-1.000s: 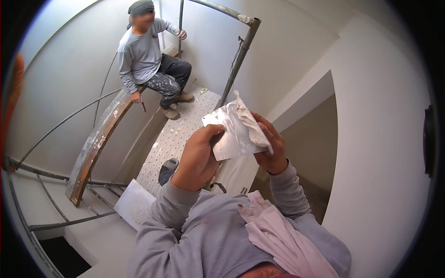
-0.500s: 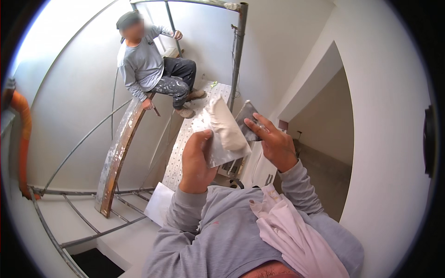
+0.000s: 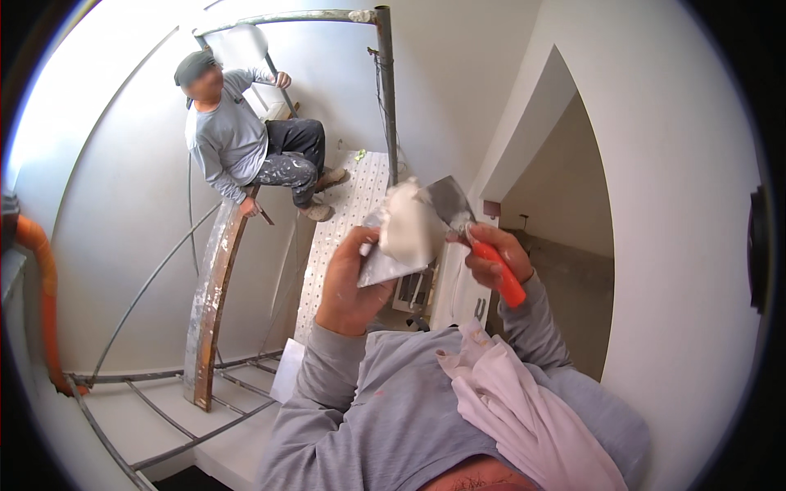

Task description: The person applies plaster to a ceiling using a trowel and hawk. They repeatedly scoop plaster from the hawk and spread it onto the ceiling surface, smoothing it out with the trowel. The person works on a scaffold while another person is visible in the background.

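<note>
In front of my chest my left hand (image 3: 350,286) grips a flat metal plate (image 3: 381,268), its thumb over the near left edge. A thick heap of white plaster (image 3: 404,225) lies on that plate, slightly blurred. My right hand (image 3: 499,258) is wrapped round the red handle of a putty knife (image 3: 448,200). Its wide grey blade points up and to the left, close beside the plaster, with a white smear near the handle. Whether the blade touches the heap I cannot tell.
A co-worker (image 3: 237,131) sits on a plaster-spattered plank (image 3: 214,295) at the left, holding a scaffold pole. Below runs a perforated white platform (image 3: 348,200). A metal scaffold frame (image 3: 176,372) lies lower left, near an orange hose (image 3: 45,286). A wall opening (image 3: 565,213) is at right.
My right hand has turned the putty knife, so its red handle now shows and the blade tilts up beside the plaster. The whole view has shifted slightly.
</note>
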The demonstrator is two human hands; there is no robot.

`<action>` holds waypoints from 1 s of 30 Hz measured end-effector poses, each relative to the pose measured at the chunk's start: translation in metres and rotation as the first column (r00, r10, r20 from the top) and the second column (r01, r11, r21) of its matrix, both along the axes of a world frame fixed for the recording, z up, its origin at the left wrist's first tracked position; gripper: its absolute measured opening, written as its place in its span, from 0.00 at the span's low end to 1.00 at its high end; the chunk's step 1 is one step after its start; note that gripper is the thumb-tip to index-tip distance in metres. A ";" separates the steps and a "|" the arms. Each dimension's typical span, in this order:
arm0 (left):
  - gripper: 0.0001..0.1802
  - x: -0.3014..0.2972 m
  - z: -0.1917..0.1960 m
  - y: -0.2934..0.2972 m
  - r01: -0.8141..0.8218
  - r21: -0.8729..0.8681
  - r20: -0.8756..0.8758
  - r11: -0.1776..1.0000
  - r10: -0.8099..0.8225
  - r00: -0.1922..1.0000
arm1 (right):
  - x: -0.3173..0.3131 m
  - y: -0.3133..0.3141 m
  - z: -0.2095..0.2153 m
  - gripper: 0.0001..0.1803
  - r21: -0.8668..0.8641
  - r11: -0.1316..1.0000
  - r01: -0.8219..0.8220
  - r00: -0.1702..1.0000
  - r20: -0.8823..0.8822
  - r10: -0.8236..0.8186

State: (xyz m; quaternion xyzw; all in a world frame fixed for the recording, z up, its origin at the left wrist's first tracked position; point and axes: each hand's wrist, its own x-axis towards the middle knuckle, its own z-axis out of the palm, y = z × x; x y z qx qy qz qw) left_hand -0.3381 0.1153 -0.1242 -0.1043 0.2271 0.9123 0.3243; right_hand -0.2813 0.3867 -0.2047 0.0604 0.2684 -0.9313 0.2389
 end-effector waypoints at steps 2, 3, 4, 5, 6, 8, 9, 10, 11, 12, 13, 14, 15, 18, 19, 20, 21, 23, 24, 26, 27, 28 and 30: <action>0.11 -0.008 -0.010 -0.013 -0.133 -0.107 -0.075 0.985 0.125 0.989 | 0.000 0.008 -0.016 0.14 0.247 0.966 0.074 0.997 -0.001 -0.076; 0.10 -0.009 -0.005 -0.019 -0.243 -0.185 -0.134 0.952 0.220 0.966 | -0.001 0.009 -0.021 0.14 0.378 0.916 0.134 0.990 -0.009 -0.141; 0.09 -0.013 -0.010 -0.027 -0.293 -0.273 -0.319 0.916 0.201 0.926 | 0.003 0.019 -0.027 0.15 0.260 0.963 0.070 0.996 0.028 -0.080; 0.07 -0.008 0.004 -0.023 -0.358 -0.166 -0.438 0.919 0.256 0.862 | 0.006 0.022 -0.032 0.15 0.145 0.989 0.025 1.000 0.001 -0.026; 0.09 -0.010 -0.008 -0.026 -0.451 -0.171 -0.475 0.876 0.328 0.817 | 0.014 0.024 -0.030 0.16 0.032 0.999 -0.019 0.999 -0.030 0.020; 0.13 -0.012 -0.021 -0.020 -0.615 -0.141 -0.707 0.776 0.356 0.611 | 0.021 0.013 -0.023 0.16 -0.231 0.967 -0.109 0.991 -0.095 0.089; 0.14 -0.008 -0.024 -0.008 -0.680 -0.085 -0.852 0.728 0.301 0.429 | 0.022 0.006 -0.021 0.17 -0.242 0.953 -0.181 0.981 -0.114 0.157; 0.17 -0.008 -0.023 -0.005 -0.696 -0.055 -0.954 0.716 0.168 0.247 | 0.021 -0.001 -0.020 0.17 -0.252 0.935 -0.251 0.966 -0.135 0.222; 0.19 -0.009 -0.024 0.001 -0.700 0.014 -0.997 0.714 0.060 0.042 | 0.021 -0.009 -0.006 0.16 -0.213 0.929 -0.302 0.949 -0.165 0.270; 0.21 -0.011 -0.017 -0.002 -0.669 0.018 -0.983 0.743 -0.109 -0.147 | 0.020 -0.018 0.010 0.16 -0.186 0.915 -0.359 0.926 -0.197 0.323; 0.24 -0.008 -0.012 -0.001 -0.639 0.020 -0.908 0.769 -0.253 -0.334 | 0.025 -0.020 0.015 0.15 -0.163 0.930 -0.331 0.936 -0.185 0.301; 0.23 0.001 -0.011 0.007 -0.594 0.041 -0.924 0.804 -0.195 -0.328 | 0.029 -0.021 0.018 0.14 -0.132 0.941 -0.313 0.942 -0.169 0.290; 0.26 -0.007 -0.008 0.003 -0.563 -0.004 -0.905 0.827 -0.243 -0.350 | 0.025 -0.024 0.027 0.13 -0.100 0.953 -0.285 0.949 -0.172 0.266; 0.33 -0.009 -0.003 0.013 -0.544 -0.097 -0.877 0.834 -0.330 -0.350 | 0.039 -0.019 0.066 0.13 0.099 0.986 -0.135 0.981 -0.129 0.147; 0.33 -0.013 -0.004 0.011 -0.582 -0.108 -0.859 0.806 -0.370 -0.354 | 0.039 -0.016 0.074 0.14 0.225 0.970 -0.086 0.988 -0.104 0.112; 0.33 -0.014 -0.009 0.009 -0.606 -0.123 -0.849 0.786 -0.400 -0.346 | 0.039 -0.011 0.070 0.17 0.225 0.969 -0.105 0.983 -0.125 0.136; 0.33 -0.014 -0.012 0.007 -0.629 -0.138 -0.838 0.765 -0.429 -0.338 | 0.040 -0.008 0.069 0.17 0.261 0.961 -0.088 0.978 -0.162 0.133; 0.37 -0.014 -0.018 -0.001 -0.693 -0.241 -0.800 0.680 -0.543 -0.254 | 0.038 -0.008 0.070 0.17 0.327 0.943 -0.063 0.960 -0.238 0.146; 0.38 -0.018 -0.025 -0.008 -0.720 -0.286 -0.761 0.633 -0.607 -0.231 | 0.038 -0.008 0.066 0.17 0.346 0.938 -0.027 0.964 -0.240 0.116; 0.33 -0.030 -0.032 -0.027 -0.857 -0.286 -0.422 0.428 -0.860 -0.288 | 0.034 -0.006 0.058 0.18 0.386 0.922 0.042 0.965 -0.256 0.063; 0.30 -0.033 -0.057 -0.034 -0.780 -0.453 -0.652 0.431 -0.757 -0.039 | 0.032 -0.008 0.064 0.18 0.412 0.908 0.071 0.965 -0.260 0.043; 0.27 -0.034 -0.096 -0.047 -0.662 -0.581 -0.769 0.474 -0.586 0.255 | 0.033 -0.010 0.073 0.18 0.436 0.895 0.093 0.964 -0.263 0.028; 0.18 -0.035 -0.086 -0.055 -0.393 -0.621 -0.686 0.678 -0.228 0.691 | 0.026 -0.017 0.078 0.18 0.468 0.875 0.119 0.958 -0.286 0.023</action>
